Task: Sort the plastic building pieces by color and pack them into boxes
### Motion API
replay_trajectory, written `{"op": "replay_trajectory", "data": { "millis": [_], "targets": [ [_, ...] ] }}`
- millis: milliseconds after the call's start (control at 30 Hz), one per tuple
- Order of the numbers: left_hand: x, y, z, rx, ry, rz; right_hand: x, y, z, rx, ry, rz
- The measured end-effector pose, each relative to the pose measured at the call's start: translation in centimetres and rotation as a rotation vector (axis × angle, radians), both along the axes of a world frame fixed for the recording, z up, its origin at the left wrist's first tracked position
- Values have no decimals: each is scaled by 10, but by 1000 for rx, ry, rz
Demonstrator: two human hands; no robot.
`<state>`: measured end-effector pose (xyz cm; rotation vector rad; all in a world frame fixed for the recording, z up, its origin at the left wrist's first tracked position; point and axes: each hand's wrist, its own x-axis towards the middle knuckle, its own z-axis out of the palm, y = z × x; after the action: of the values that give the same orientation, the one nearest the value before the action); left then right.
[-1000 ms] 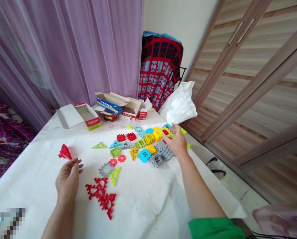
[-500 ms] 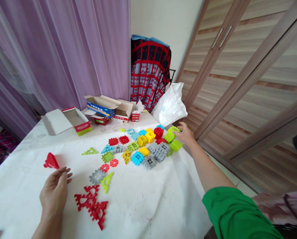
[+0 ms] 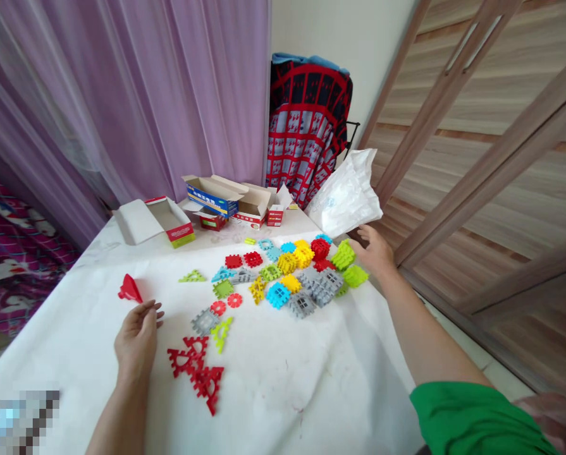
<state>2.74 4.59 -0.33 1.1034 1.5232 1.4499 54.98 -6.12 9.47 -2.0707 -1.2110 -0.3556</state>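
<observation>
My left hand (image 3: 138,332) rests low over the left of the white table, fingers apart and holding nothing, just below a red cone-like piece (image 3: 129,289). Red triangular pieces (image 3: 197,370) lie to its right. My right hand (image 3: 375,249) is at the table's right edge, beside the green blocks (image 3: 344,254), fingers apart with nothing seen in them. Grey blocks (image 3: 327,285), yellow blocks (image 3: 303,254), a blue block (image 3: 278,295) and a dark red stack (image 3: 320,249) form a pile left of it.
Open boxes stand along the back, among them a blue box (image 3: 211,199) and a red-and-green box (image 3: 181,234). A white plastic bag (image 3: 346,199) sits at the back right corner. Wooden wardrobe doors (image 3: 453,158) rise on the right, purple curtains (image 3: 178,88) behind.
The view has shifted, so the table items appear further right. My right hand has moved slightly away from the green blocks, its fingers spreading. My left hand stays by the red cone-like piece.
</observation>
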Motion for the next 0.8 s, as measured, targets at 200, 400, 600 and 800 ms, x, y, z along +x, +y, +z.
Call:
{"op": "replay_trajectory", "data": {
  "millis": [200,400,600,800],
  "targets": [
    [-2,1,-7,27,29,-11,-118,20,13,-54,48,405],
    [-3,1,-9,41,23,-17,-248,40,-31,-342,-36,762],
    [-3,1,-9,42,0,-28,-295,68,-56,-513,-204,724],
    [-2,1,-9,48,-20,-36,-303,85,-60,-582,-271,697]
  ]
}}
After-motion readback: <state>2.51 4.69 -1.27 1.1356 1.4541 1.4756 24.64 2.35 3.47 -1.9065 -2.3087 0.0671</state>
